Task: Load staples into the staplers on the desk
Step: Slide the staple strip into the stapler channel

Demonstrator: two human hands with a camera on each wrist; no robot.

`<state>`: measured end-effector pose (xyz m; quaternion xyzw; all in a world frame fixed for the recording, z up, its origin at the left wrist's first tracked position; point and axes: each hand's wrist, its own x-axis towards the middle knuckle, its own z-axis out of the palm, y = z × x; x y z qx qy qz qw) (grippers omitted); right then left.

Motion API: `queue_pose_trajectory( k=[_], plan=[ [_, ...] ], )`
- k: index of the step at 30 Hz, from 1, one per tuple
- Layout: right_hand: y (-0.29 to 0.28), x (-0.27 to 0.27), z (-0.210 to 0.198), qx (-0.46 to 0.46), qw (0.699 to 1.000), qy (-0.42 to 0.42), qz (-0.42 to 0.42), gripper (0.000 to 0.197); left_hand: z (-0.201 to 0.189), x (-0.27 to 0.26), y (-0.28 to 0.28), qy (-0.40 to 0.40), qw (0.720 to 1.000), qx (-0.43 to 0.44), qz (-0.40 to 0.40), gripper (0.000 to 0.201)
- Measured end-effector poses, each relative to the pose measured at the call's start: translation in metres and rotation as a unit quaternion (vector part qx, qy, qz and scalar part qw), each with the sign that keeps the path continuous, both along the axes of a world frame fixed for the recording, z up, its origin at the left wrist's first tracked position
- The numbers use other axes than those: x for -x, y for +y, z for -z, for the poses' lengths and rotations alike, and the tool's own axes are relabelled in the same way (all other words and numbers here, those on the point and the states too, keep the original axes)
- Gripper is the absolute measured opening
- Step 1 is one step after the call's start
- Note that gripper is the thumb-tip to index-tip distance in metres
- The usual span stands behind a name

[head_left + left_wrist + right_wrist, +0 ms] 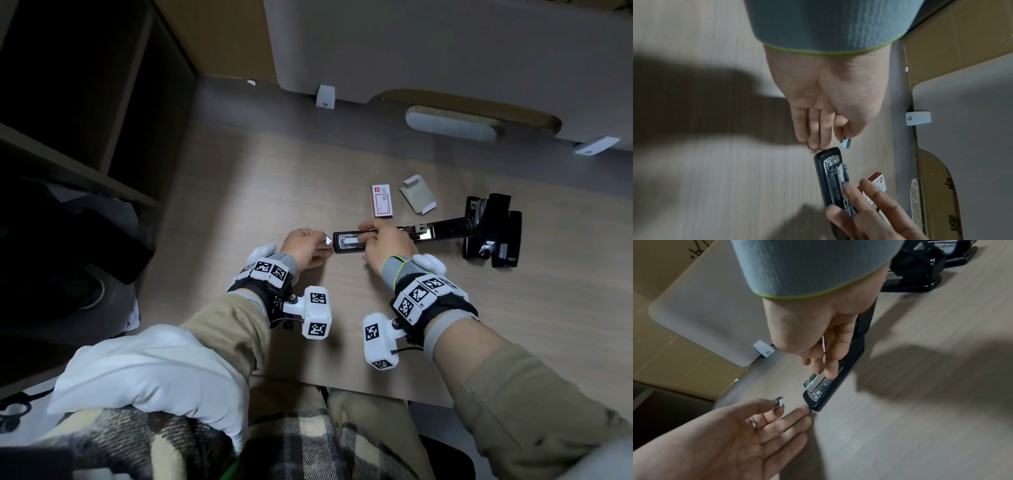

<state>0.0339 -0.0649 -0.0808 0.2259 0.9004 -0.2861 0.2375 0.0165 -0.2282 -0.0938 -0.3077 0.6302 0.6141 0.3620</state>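
A long black stapler [442, 229] lies opened across the desk, its metal magazine [816, 382] facing up. My right hand [368, 233] pinches the magazine end, thumb on one side and fingertips [846, 185] on the rail. My left hand [320, 242] pinches a short strip of staples [845, 142] between thumb and forefinger, just off the stapler's tip. Its other fingers [801, 410] lie straight and touch that tip. A red and white staple box [382, 201] lies behind the stapler.
Two more black staplers [489, 233] stand at the right end of the long one. An empty cardboard sleeve [418, 193] lies next to the staple box. A grey panel [445, 51] with clips runs along the back, and dark shelving [85, 102] stands at the left.
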Motion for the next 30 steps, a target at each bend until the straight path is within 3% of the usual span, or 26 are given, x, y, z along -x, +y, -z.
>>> queue_pose_trajectory(
  k=[3,5,11,18,25,30],
  plan=[
    [0.001,-0.003,0.000,-0.002,0.999,0.051,0.010,0.028,-0.001,-0.001,-0.002,0.057,0.998,0.026,0.026,0.007],
    [0.002,-0.002,-0.002,-0.005,0.998,0.061,-0.003,0.023,-0.005,0.000,-0.002,0.076,0.997,0.000,0.028,0.009],
    [0.004,0.000,0.001,0.106,0.991,0.066,-0.046,0.025,-0.017,0.005,0.009,0.096,0.993,-0.046,0.044,0.018],
    [0.016,0.000,-0.003,0.099,0.992,0.078,-0.018,0.019,-0.024,0.007,0.013,0.064,0.994,-0.091,0.019,0.031],
    [0.015,0.006,-0.011,0.102,0.984,0.145,-0.034,0.017,-0.029,0.009,0.019,0.110,0.990,-0.082,0.040,0.025],
    [0.017,0.009,-0.016,0.045,0.991,0.099,-0.073,0.017,-0.028,0.010,0.017,0.109,0.991,-0.066,0.031,0.017]
  ],
)
